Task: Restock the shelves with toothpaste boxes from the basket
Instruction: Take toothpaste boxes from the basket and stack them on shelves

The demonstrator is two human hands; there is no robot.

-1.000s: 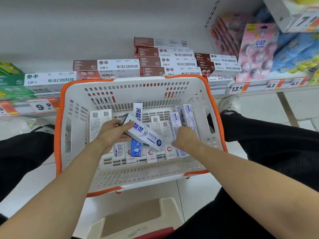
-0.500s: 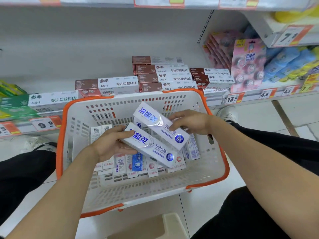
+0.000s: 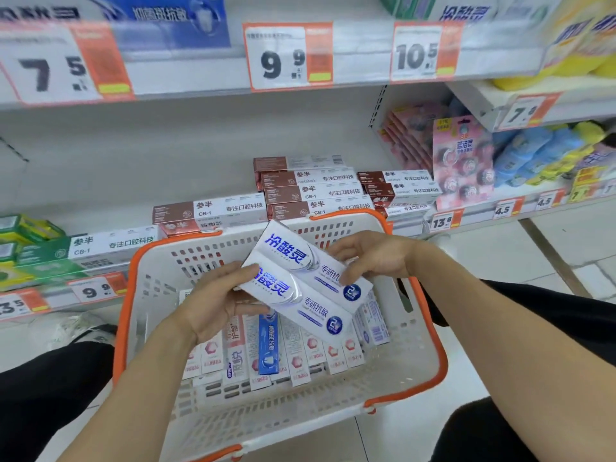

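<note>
Now both hands were loaded: the left hand [image 3: 213, 303] gripped the lower toothpaste box [image 3: 296, 303], the right hand [image 3: 370, 258] pinched the upper toothpaste box [image 3: 310, 261], long axes slanting toward lower right above the basket [image 3: 433, 371], shelf [image 3: 186, 155] beyond at mid-frame.

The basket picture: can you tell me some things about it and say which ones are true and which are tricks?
1. The left hand holds a white toothpaste box. True.
2. The right hand holds nothing. False: it grips a second white box lying beside the first.
3. The basket has a green rim. False: the rim is orange.
4. More boxes stand inside the basket, one of them a blue box. True.
5. Brown-and-white boxes are stacked on the shelf behind the basket. True.
</note>
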